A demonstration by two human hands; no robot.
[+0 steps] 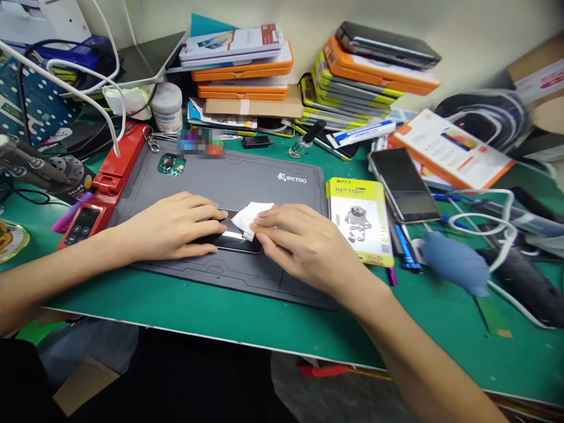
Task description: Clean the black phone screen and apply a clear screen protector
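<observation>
A smartphone (pixel 235 239) with a dark, glossy screen lies flat on the grey work mat (pixel 282 276). My left hand (pixel 187 226) steadies the phone at its left end, with the fingers laid over it. Between the fingertips of my right hand (pixel 304 238) is pinched a folded white wipe (pixel 253 216), which rests on the right part of the screen. My hands cover both ends of the phone.
Right of the mat lies a yellow battery box (pixel 359 220), with another phone (pixel 404 185) and a blue air blower (pixel 456 261) beyond it. A red device (pixel 108 185) borders the mat's left side. Stacked orange boxes (pixel 242 71) stand behind, near a white jar (pixel 167 108).
</observation>
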